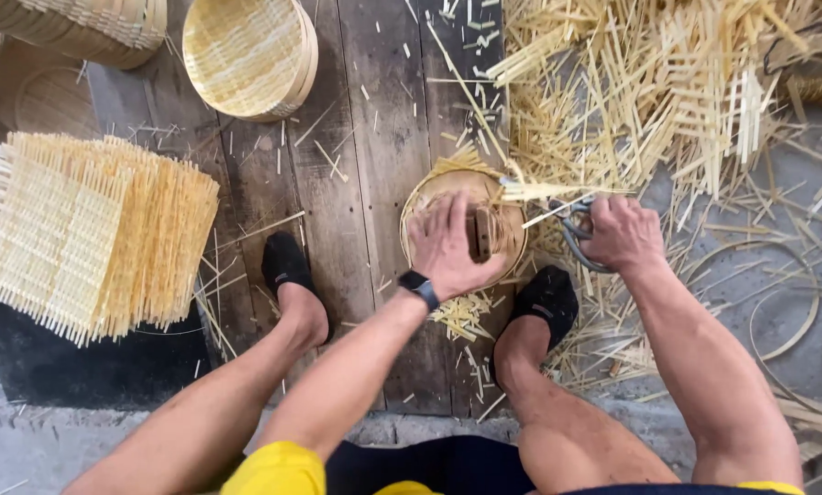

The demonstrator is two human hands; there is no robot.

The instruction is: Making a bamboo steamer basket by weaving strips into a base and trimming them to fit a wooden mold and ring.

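Note:
My left hand (pixel 449 246) presses down on a small wooden block that lies on a round woven bamboo mat inside a bamboo ring (pixel 417 203), between my two feet. My right hand (pixel 623 233) grips grey scissors (pixel 576 240) at the ring's right edge, their blades at the mat's protruding strip ends (pixel 532 190). A black watch sits on my left wrist (pixel 419 287).
A stack of square woven bamboo mats (pixel 90 229) lies at the left. Finished round bamboo trays (pixel 248 55) and a stack of them (pixel 90 27) stand at the top left. A heap of cut bamboo strips (pixel 667 82) covers the upper right; bent hoops (pixel 787 312) lie at the right.

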